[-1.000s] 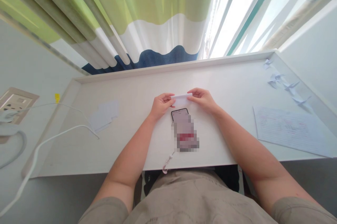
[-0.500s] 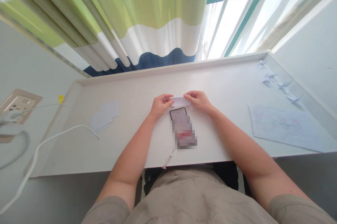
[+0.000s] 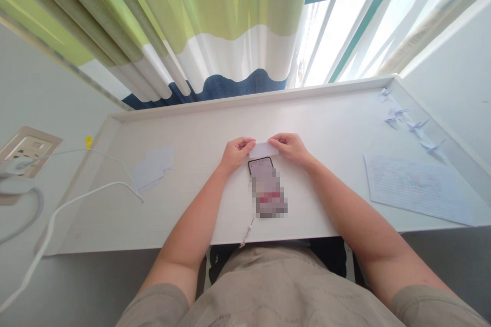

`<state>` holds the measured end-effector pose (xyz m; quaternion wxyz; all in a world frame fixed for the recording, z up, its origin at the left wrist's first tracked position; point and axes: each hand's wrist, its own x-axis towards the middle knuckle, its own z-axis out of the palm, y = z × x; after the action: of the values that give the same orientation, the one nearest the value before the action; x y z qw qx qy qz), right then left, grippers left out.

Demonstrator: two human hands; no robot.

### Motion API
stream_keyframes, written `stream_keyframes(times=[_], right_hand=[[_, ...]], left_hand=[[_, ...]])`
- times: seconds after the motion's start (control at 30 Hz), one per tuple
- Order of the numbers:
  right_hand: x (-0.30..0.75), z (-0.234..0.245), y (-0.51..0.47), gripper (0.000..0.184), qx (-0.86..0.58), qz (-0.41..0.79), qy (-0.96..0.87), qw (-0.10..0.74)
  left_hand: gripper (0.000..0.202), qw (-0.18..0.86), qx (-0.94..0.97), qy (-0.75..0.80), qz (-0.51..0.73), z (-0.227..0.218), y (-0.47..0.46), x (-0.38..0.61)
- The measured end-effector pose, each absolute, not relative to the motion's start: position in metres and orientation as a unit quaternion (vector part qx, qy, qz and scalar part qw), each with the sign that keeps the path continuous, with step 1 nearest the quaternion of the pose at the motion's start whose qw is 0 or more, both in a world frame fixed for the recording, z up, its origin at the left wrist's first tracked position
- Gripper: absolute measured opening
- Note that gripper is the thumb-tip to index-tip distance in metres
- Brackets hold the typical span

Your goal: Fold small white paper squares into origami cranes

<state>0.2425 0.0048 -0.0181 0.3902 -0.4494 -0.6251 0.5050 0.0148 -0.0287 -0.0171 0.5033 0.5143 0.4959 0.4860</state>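
A small piece of white paper (image 3: pixel 264 149), apparently folded into a rectangle, is held just above the middle of the desk. My left hand (image 3: pixel 235 154) pinches its left end between thumb and fingers. At the opposite end, my right hand (image 3: pixel 288 147) grips the paper's upper right corner in the same way. Right below the paper lies a phone (image 3: pixel 264 173), its screen lit and mostly blurred out. A beaded strap (image 3: pixel 247 232) trails from the phone to the desk's front edge.
Loose white paper squares (image 3: pixel 153 166) lie left on the desk (image 3: pixel 192 127), beside a white cable (image 3: pixel 88 192) from a wall socket (image 3: pixel 30 150). Several folded paper figures (image 3: pixel 418 125) line the right edge. Nearer me is a written sheet (image 3: pixel 414 183). Curtains (image 3: pixel 230 9) hang behind.
Both hands stay at nearly the same spot on the paper, with fingers shifting slightly along its top edge. The whole view has tilted a little; the phone lies unmoved.
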Motion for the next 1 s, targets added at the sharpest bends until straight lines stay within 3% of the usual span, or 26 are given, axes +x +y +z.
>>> stream_keyframes(times=[0.57,1.0], right_hand=[[0.2398,-0.0171,0.0019,0.039,-0.447,0.516,-0.615,0.394],[0.2407,-0.0181,0.0032,0.046,-0.426,0.516,-0.634,0.387]], left_hand=[[0.046,0.502,0.508,0.517,0.471,-0.0227,-0.0278,0.0149],[0.054,0.494,0.507,0.509,0.49,-0.0277,-0.0271,0.0153]])
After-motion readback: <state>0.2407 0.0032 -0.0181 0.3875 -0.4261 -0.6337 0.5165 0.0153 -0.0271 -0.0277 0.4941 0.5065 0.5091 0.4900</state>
